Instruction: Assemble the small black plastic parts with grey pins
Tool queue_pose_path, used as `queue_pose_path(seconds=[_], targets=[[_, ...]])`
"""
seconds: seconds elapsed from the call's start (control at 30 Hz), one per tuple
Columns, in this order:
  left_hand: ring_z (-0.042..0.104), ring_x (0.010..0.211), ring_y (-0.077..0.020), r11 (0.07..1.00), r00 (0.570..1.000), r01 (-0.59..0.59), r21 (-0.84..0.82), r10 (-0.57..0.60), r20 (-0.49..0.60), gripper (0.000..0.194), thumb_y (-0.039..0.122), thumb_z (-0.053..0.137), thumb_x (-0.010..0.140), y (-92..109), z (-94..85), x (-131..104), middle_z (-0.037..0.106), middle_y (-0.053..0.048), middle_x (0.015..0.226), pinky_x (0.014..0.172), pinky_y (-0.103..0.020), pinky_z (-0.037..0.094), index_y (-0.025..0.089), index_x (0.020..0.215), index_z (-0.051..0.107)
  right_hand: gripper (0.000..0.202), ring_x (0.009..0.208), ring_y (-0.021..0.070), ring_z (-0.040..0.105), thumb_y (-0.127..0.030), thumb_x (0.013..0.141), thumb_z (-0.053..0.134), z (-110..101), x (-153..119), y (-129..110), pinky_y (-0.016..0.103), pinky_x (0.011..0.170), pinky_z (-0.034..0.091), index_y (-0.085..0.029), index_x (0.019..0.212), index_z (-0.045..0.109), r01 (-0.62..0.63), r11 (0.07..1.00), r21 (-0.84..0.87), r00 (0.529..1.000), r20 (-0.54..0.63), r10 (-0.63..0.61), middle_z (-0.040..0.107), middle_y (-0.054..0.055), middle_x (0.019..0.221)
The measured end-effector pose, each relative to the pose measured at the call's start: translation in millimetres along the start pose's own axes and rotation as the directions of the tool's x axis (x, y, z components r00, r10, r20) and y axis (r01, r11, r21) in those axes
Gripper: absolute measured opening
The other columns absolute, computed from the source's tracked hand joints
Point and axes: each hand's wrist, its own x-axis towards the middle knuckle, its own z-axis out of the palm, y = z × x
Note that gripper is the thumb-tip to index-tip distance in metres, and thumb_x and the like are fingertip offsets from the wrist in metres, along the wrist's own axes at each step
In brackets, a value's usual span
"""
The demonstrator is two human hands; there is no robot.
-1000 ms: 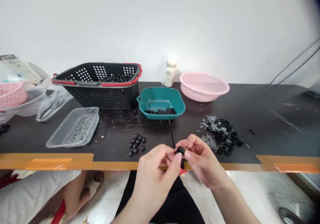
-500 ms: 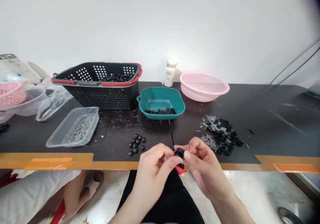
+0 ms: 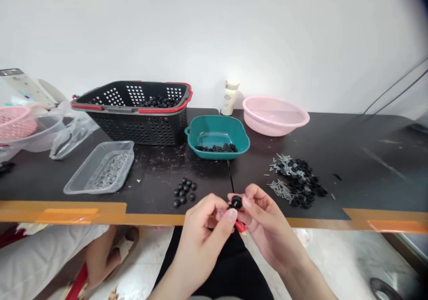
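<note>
Close to the table's front edge, my left hand (image 3: 207, 228) and my right hand (image 3: 264, 215) meet with their fingertips pinched together. Between them is a small black round plastic part (image 3: 236, 201), its flat round top tilted toward me. The right fingers grip its side, while the left thumb and fingertips press on its lower end, which they partly hide. Left of my hands lies a group of black round caps (image 3: 183, 193). To the right is a mixed pile of black ring-like parts (image 3: 302, 186) and thin grey pins (image 3: 281, 189).
Behind my hands stands a teal basin (image 3: 219, 154) with small black parts inside. Around it are a black basket (image 3: 143, 126), a clear tray (image 3: 75, 182) of pins, a pink colander (image 3: 274, 124) and a cream bottle (image 3: 229, 98). Another person's arm (image 3: 98, 255) shows below left.
The black part has turned in my fingers, so its round top faces me more and its lower end sits in my left fingertips. The right fingers have shifted slightly left.
</note>
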Motion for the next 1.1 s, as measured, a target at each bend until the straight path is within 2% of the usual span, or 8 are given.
queue_pose_path(seconds=[0.2,0.43,0.53,0.63,0.73,0.8,0.93,1.1], targets=[[0.053,0.058,-0.0129,0.998,1.0,0.008,0.067,-0.007,-0.016,0.032,0.04,0.053,0.093,1,-1.5,2,0.053,0.0,0.067,0.053,-0.022,0.039,0.019,0.069,0.051,0.03,0.065,0.0143,0.068,-0.029,0.066,0.089,1,0,2,0.026,0.061,0.057,-0.022,0.066,0.06,0.039,0.995,-0.093,0.999,-0.027,-0.042,0.076,0.001,0.077],[0.055,0.058,-0.0123,0.999,1.0,0.023,0.032,-0.023,0.013,0.026,0.034,0.059,0.089,-2,-6.7,3,0.056,0.001,0.066,0.056,-0.021,0.044,0.02,0.069,0.053,0.026,0.091,0.0201,0.073,-0.031,0.067,0.089,-3,-2,4,0.025,0.071,0.058,-0.025,0.067,0.064,0.138,0.967,-0.216,0.989,-0.021,-0.146,0.073,-0.001,0.068],[0.055,0.056,-0.0122,1.0,0.999,0.01,-0.012,-0.011,-0.03,0.024,0.028,0.073,0.079,-4,-6.8,4,0.056,0.002,0.063,0.054,-0.02,0.044,0.02,0.063,0.057,0.02,0.09,0.0193,0.074,-0.03,0.071,0.086,-5,-7,3,0.024,0.074,0.058,-0.027,0.071,0.067,0.155,0.959,-0.236,0.988,0.023,-0.154,0.072,-0.002,0.068],[0.056,0.055,-0.0124,0.997,0.989,-0.057,-0.042,0.051,-0.141,0.024,0.023,0.084,0.067,-5,-3.9,2,0.057,0.003,0.06,0.054,-0.021,0.046,0.02,0.059,0.062,0.017,0.091,0.0182,0.075,-0.031,0.073,0.085,-5,-12,2,0.023,0.077,0.057,-0.028,0.075,0.069,0.144,0.961,-0.237,0.99,0.039,-0.138,0.074,-0.003,0.072],[0.059,0.055,-0.0128,0.984,0.936,-0.175,-0.025,0.158,-0.316,0.022,0.017,0.089,0.06,-6,0.5,-1,0.061,0.003,0.06,0.053,-0.02,0.05,0.022,0.061,0.068,0.019,0.091,0.0168,0.075,-0.03,0.07,0.087,-5,-15,4,0.02,0.076,0.056,-0.027,0.074,0.069,0.141,0.966,-0.217,0.99,0.028,-0.138,0.076,-0.002,0.075],[0.063,0.056,-0.0132,0.955,0.883,-0.293,0.038,0.285,-0.373,0.02,0.013,0.089,0.061,-6,2.9,-3,0.066,0.003,0.063,0.052,-0.02,0.052,0.023,0.066,0.072,0.019,0.088,0.0144,0.074,-0.03,0.069,0.088,-4,-15,5,0.017,0.074,0.056,-0.026,0.073,0.07,0.143,0.97,-0.199,0.99,0.017,-0.143,0.078,-0.001,0.078],[0.065,0.056,-0.0104,0.822,0.76,-0.514,0.246,0.569,-0.314,0.018,0.009,0.084,0.069,-9,6.2,-4,0.072,0.003,0.069,0.051,-0.017,0.052,0.021,0.078,0.075,0.016,0.083,0.0108,0.073,-0.029,0.068,0.089,0,-14,8,0.012,0.071,0.055,-0.026,0.071,0.073,0.146,0.978,-0.148,0.989,-0.006,-0.149,0.079,-0.002,0.076],[0.065,0.06,-0.0072,0.79,0.705,-0.517,0.331,0.612,-0.359,0.016,0.01,0.082,0.072,-9,11.7,-5,0.071,0.005,0.072,0.054,-0.014,0.052,0.019,0.08,0.073,0.01,0.074,0.0096,0.073,-0.03,0.07,0.087,2,-15,13,0.014,0.072,0.057,-0.028,0.075,0.079,0.153,0.983,-0.101,0.988,0.003,-0.153,0.081,0.0,0.079]])
